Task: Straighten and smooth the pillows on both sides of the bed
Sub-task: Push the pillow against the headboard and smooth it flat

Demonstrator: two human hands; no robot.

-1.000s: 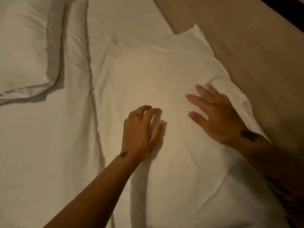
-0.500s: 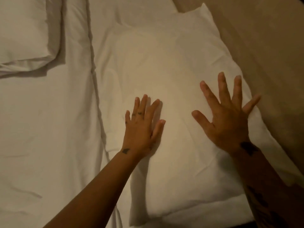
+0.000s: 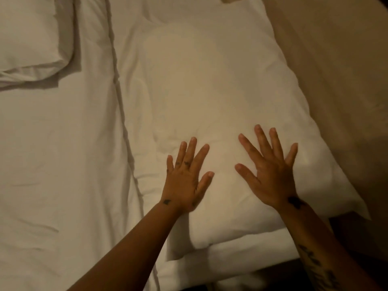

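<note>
A white pillow (image 3: 210,85) lies on the right side of the bed, next to the beige headboard. My left hand (image 3: 185,178) rests flat on its near part, palm down, fingers spread. Beside it, my right hand (image 3: 269,172) also lies flat on the pillow with fingers wide apart, nearer the headboard edge. Neither hand holds anything. A second white pillow (image 3: 27,36) lies at the upper left, apart from both hands.
White bedding (image 3: 58,164) with a raised seam (image 3: 119,97) covers the bed between the two pillows. The beige padded headboard (image 3: 336,70) runs along the right. The mattress edge (image 3: 231,263) and dark floor show at the bottom right.
Both hands flattened and spread their fingers on the pillow. My right hand turned from lying sideways to pointing along it. The view shifted so the pillow's near end and the mattress edge show.
</note>
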